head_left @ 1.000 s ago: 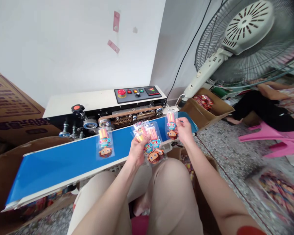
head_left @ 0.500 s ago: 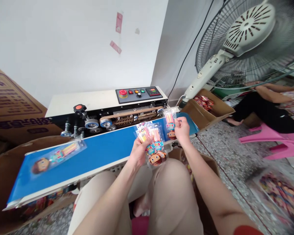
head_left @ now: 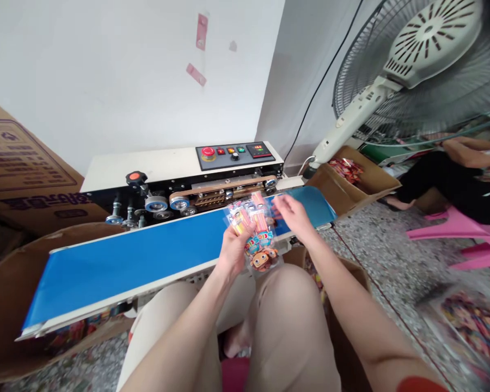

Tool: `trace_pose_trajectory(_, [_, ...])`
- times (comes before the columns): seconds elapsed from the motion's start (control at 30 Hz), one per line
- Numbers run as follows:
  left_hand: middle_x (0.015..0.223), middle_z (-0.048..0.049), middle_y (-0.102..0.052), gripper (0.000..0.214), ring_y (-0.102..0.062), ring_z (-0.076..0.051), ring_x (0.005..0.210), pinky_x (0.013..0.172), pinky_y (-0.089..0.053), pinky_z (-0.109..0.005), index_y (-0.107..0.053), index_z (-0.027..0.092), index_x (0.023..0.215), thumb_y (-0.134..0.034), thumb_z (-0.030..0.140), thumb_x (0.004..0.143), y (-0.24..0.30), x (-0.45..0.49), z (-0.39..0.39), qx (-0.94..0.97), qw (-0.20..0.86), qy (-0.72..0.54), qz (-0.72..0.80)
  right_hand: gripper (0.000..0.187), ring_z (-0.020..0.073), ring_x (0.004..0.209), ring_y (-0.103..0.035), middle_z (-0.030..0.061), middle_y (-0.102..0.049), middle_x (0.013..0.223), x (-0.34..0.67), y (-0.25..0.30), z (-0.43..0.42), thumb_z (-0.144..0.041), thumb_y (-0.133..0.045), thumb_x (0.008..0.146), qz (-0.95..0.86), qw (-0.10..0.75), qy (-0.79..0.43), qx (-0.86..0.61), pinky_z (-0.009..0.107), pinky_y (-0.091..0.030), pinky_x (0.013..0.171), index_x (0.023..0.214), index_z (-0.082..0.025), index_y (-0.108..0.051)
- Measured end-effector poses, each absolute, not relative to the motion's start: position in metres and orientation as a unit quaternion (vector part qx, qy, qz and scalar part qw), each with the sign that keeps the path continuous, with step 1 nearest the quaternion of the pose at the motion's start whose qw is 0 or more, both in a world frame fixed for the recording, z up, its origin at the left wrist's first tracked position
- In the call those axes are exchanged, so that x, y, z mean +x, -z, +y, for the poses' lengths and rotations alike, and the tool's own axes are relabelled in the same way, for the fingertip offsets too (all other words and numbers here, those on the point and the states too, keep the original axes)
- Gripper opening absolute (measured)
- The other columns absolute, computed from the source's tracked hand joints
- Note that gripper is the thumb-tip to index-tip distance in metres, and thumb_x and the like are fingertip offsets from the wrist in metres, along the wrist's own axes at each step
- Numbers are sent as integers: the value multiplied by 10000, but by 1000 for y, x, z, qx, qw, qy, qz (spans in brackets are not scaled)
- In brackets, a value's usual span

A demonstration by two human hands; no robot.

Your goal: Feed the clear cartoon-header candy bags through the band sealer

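My left hand (head_left: 236,247) is closed on several clear plastic packets (head_left: 262,239), fanned out above my knees; they are printed with a cartoon face and colourful letters and hold pink and yellow sticks. Just to the right, my right hand (head_left: 293,216) hovers over the blue conveyor belt (head_left: 147,253) with its fingers stretched out and nothing held in them. Another packet on the belt is mostly hidden behind the held ones. Behind the belt stands the sealing machine (head_left: 155,163), with rollers, a brown band and a control panel (head_left: 234,156).
A large fan (head_left: 412,71) stands at the right beside a carton (head_left: 363,185) of red packets. Open cartons sit at the belt's left end and below it. Further right are a pink stool (head_left: 453,228), a seated person's legs (head_left: 445,179) and a bag of packets (head_left: 473,321).
My right hand has let go of a packet over the belt and opened, shifting slightly left. The packet at the belt's left end has gone from view. The left hand keeps its packets.
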State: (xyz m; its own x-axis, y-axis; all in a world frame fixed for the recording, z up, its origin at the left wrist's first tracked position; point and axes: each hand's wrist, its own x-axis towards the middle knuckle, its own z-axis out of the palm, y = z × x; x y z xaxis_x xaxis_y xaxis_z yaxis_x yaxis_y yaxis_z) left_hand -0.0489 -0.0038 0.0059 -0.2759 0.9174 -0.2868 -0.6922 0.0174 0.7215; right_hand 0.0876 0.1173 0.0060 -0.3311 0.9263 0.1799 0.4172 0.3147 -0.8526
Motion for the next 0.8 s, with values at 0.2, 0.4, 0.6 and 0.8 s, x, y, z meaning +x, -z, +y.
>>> trace_pose_trajectory(0.2, [755,-43,-716,391,-659,-162,599,620,-538,-293,-681,146,873,-848,351,584,-4,-48,-4,131,578,-693,411,347,151,593,-547,-4,-605,656,87,-10,85,-561,-587,787,-660,421,-425,-454,263,-435,561,756,-215,-572])
trace_pose_trajectory(0.4, [714,-25,-684,383,-624,-137,577,593,-520,-268,-653,144,857,-844,346,593,-5,-51,-6,157,583,-679,419,303,149,574,-511,9,-592,594,121,9,184,-488,-593,785,-666,369,-241,-602,279,-372,581,677,-209,-547])
trace_pose_trajectory(0.6, [759,-22,-694,417,-625,-138,608,616,-509,-262,-645,145,892,-849,336,582,-6,-51,-4,167,547,-692,441,223,190,650,-584,48,-647,678,96,10,214,-369,-619,800,-720,260,-177,-618,311,-409,634,650,-209,-577])
trace_pose_trajectory(0.8, [923,-68,-723,408,-667,-172,741,716,-517,-289,-666,152,981,-800,366,661,-3,-51,-3,175,551,-700,420,370,154,605,-598,29,-660,726,84,-9,138,-557,-494,857,-714,310,-379,-501,290,-481,607,838,-205,-606])
